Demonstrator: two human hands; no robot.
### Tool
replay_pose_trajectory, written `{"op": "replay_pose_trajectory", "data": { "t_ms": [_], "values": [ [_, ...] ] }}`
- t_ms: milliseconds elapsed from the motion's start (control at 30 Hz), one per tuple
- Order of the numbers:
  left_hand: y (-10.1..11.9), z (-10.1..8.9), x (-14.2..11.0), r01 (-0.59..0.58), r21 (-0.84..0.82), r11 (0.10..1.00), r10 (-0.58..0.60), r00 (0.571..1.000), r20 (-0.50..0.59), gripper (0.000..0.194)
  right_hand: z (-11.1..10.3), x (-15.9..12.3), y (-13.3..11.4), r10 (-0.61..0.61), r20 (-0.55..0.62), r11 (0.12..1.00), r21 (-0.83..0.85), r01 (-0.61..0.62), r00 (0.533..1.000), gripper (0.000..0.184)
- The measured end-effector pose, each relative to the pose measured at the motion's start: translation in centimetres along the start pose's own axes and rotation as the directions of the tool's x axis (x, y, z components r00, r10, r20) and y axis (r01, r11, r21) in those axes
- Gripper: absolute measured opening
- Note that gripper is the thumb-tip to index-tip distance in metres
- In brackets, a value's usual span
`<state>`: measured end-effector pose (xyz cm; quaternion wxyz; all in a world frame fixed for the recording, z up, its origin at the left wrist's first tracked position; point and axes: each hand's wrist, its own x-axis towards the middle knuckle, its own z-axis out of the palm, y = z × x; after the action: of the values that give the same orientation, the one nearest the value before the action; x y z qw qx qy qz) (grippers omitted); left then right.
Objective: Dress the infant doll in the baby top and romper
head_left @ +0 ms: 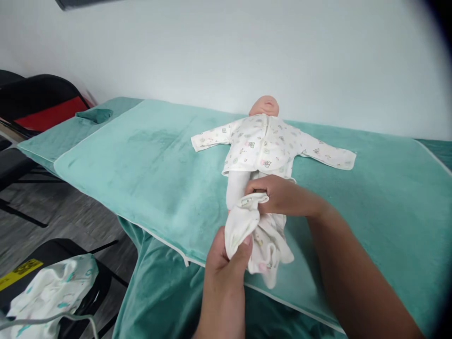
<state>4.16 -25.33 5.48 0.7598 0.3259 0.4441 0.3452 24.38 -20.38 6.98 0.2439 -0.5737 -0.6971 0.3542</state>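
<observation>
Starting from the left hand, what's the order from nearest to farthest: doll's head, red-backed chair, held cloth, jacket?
1. Held cloth: in the left hand.
2. Jacket: just beyond the cloth.
3. Doll's head: at the jacket's collar.
4. Red-backed chair: far left.

"Dolls on the bed (158, 155)?"
"One doll (264, 106), towards the far edge."
"Garments there?"
"Two: one jacket (261, 143); one bunched garment (270, 245) at the near edge."
"Hands?"
"Two: one left hand (228, 263), one right hand (278, 194)."
"Chairs (44, 92) beyond the left edge?"
"At least two; overlap obscures the total."
"Cloth bundles (52, 289)?"
"One."
</observation>
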Motion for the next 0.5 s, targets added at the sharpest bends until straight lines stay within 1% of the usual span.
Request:
{"op": "replay_pose_trajectory", "data": {
  "t_ms": [100, 167, 267, 367, 500],
  "values": [
    [-2.2, -0.7, -0.3, 0.005, -0.043, 0.999, -0.009, 0.995, -0.097, 0.043, 0.2, 0.1, -0.2, -0.011, 0.037, 0.999, -0.036, 0.012, 0.999, 0.007],
    [-3.4, -1.3, -0.2, -0.026, -0.041, 0.999, 0.018, 0.984, -0.179, 0.040, 0.5, 0.3, -0.2, -0.024, 0.026, 0.996, -0.085, 0.027, 0.999, 0.008],
    [-4.1, -2.6, 0.4, -0.094, -0.022, 0.995, 0.085, 0.960, -0.266, 0.033, 1.0, 0.4, -0.1, -0.051, 0.005, 0.987, -0.153, 0.051, 0.999, 0.009],
    [-3.4, -3.8, 1.1, -0.113, 0.005, 0.994, 0.110, 0.957, -0.267, 0.030, 1.5, 0.6, -0.1, -0.052, -0.007, 0.976, -0.214, 0.049, 0.999, 0.006],
    [-1.4, -4.5, 1.8, -0.053, 0.139, 0.989, 0.077, 0.981, -0.178, 0.025, 1.8, 0.6, -0.2, -0.003, -0.025, 0.962, -0.274, -0.004, 1.000, 0.005]
  ]
}}
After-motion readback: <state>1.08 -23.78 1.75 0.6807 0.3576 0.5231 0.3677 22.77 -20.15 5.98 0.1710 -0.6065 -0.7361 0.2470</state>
